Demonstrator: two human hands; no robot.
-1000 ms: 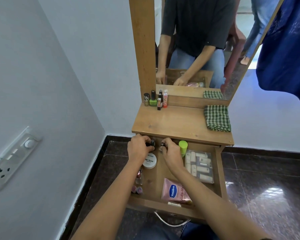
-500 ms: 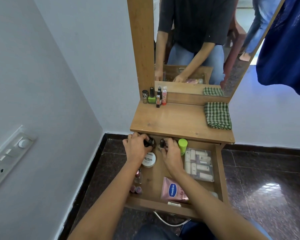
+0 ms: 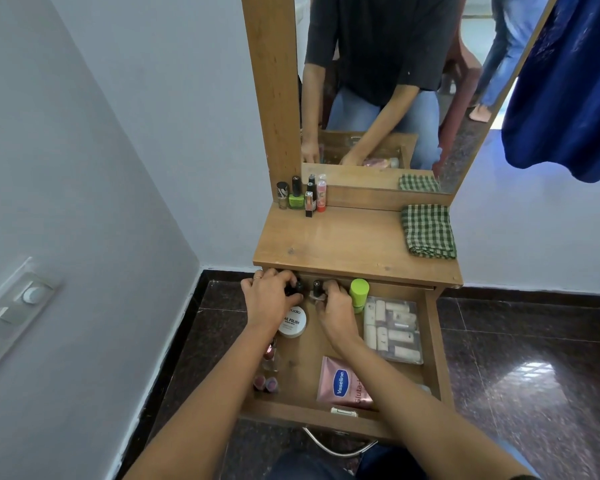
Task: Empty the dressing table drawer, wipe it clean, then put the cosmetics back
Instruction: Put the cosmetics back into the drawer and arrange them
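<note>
Head camera shows us two hands at the back of the open drawer (image 3: pixel 433 341): our left hand (image 3: pixel 269 301) grips one black-capped bottle (image 3: pixel 298 288), our right hand (image 3: pixel 338 310) grips a second bottle (image 3: pixel 317 291). We count one white jar (image 3: pixel 293 325) reading "NAIL POLISH", one pink "Vaseline" sachet (image 3: pixel 342 384) and one green tube (image 3: pixel 358 294) in it; five small cosmetics (image 3: pixel 296 200) and one checked cloth (image 3: pixel 427 230) sit on the tabletop (image 3: pixel 343 244).

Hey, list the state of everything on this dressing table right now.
Drawer, pulled open, not yet emptied.
Left hand, grips a dark-capped bottle.
Right hand, grips a second small bottle.
Checked cloth, folded on the tabletop.
Nail polish tub, lid on.
Vaseline pouch, lying flat.
Tabletop bottles, upright, capped.
</note>
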